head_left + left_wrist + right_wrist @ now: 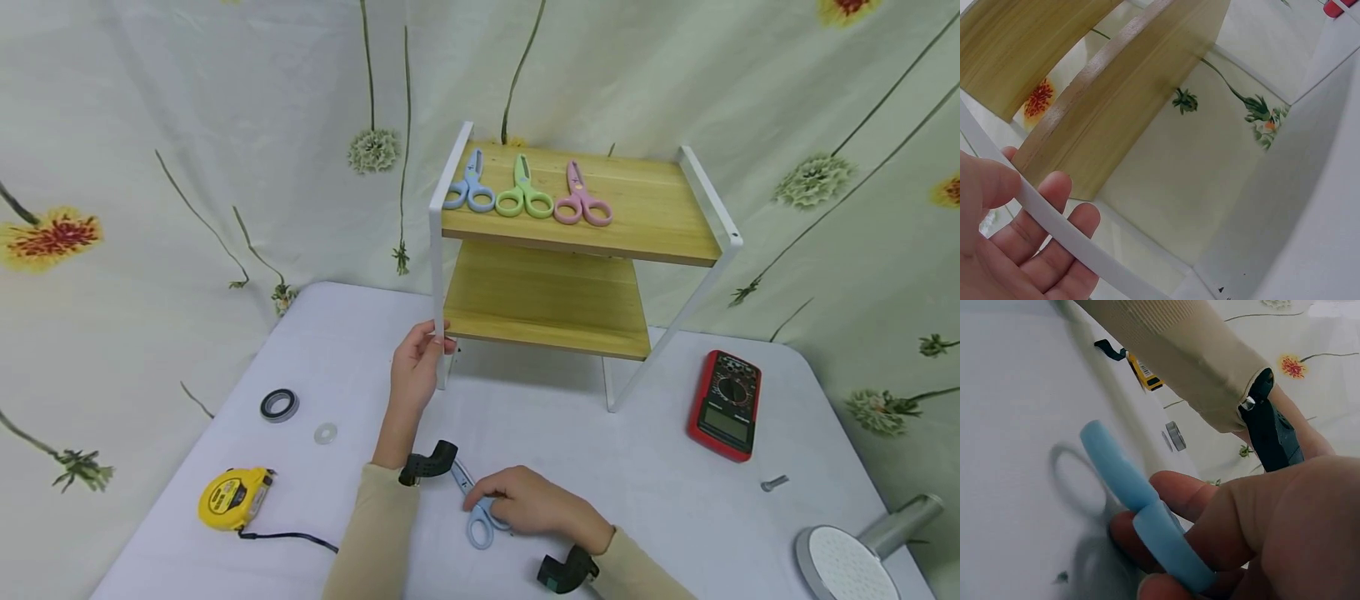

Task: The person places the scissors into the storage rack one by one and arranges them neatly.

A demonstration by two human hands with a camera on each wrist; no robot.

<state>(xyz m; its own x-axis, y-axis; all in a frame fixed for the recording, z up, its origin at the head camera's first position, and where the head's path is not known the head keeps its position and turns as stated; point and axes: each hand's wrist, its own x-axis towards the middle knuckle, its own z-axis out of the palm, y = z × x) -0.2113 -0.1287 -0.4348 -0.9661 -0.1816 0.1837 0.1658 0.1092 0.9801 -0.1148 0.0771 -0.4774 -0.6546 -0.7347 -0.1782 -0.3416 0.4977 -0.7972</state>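
My left hand grips the white front left leg of a small two-tier wooden shelf, thumb on one side and fingers on the other. Low over the table in front of the shelf, my right hand holds blue scissors by the handle area, blades pointing away from me. On the shelf's top board three more scissors lie in a row: blue ones at the left, green ones, then pink ones. The lower board shows bare wood.
To the left lie a yellow tape measure with a dark strap, a black-rimmed bearing and a pale washer. A red multimeter, a bolt and a shower head are at the right. Flowered cloth hangs behind.
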